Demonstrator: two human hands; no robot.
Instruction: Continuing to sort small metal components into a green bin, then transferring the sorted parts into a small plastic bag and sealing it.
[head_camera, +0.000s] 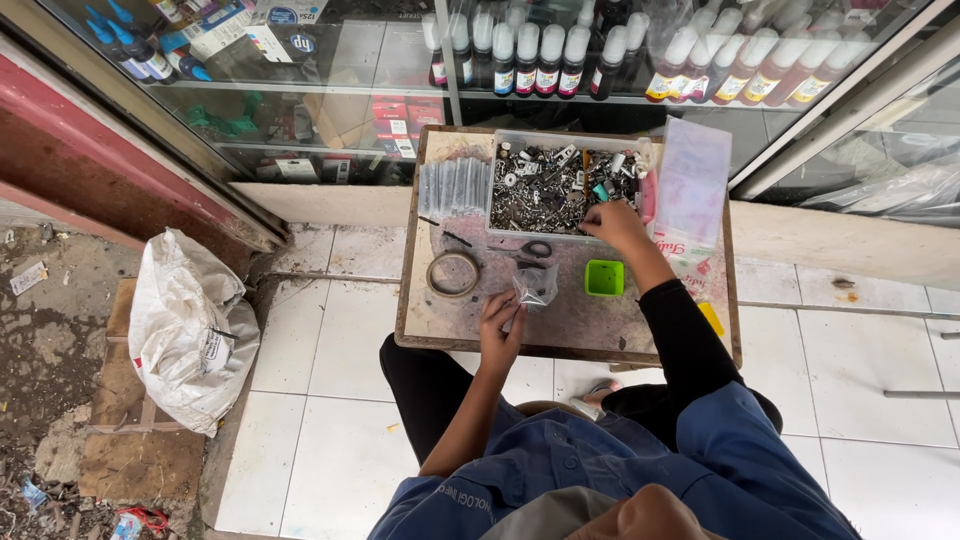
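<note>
I see the left hand (499, 325) pinching a small clear bag (535, 285) on the tabletop (585, 320); the right hand (613, 222), fingers curled, reaches into the tray (560, 186) of metal parts just beyond the bag

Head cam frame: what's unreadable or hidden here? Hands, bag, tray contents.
- Right hand fingertips: head view, buried among the parts in the tray; any pinched piece is hidden.
- Tray parts: too small to tell single kinds.
- Plastic bag at the left hand: clear and crumpled; contents unreadable.
- Table front edge: partly covered by the left hand and right sleeve.
- White sack: closed, contents hidden.
</note>
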